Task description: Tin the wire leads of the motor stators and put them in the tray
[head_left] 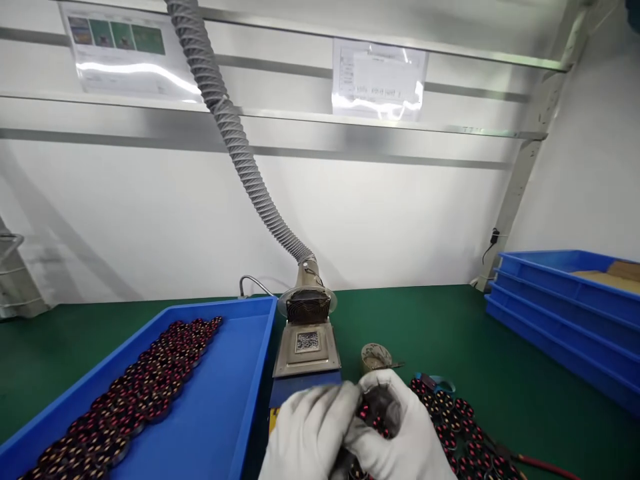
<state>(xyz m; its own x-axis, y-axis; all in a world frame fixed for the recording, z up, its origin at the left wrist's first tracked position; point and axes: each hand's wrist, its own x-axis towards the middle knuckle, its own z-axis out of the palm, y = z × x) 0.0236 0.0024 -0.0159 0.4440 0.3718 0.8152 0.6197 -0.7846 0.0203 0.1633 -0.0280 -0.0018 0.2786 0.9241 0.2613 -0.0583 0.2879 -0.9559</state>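
My right hand [400, 427], in a white glove, curls around a dark round part [377, 410] with red dots, one of several like it at my palm. My left hand [313, 430], also gloved in white, presses its bent fingers against the same cluster from the left. The gloves hide much of what lies between them. Just beyond my hands is a metal heating unit [307, 350] with a square speckled silvery well. Close to my right hand lie many round black parts [463, 433] with red and gold dots. A small round pot [375, 357] stands behind it.
A blue tray [215, 400] on the left holds overlapping rows of round parts [135, 393]. A ribbed grey hose [240, 147] drops to the unit's hood. Stacked blue trays [565, 320] stand at right. A red-handled tool [545, 465] lies on the green bench [415, 320].
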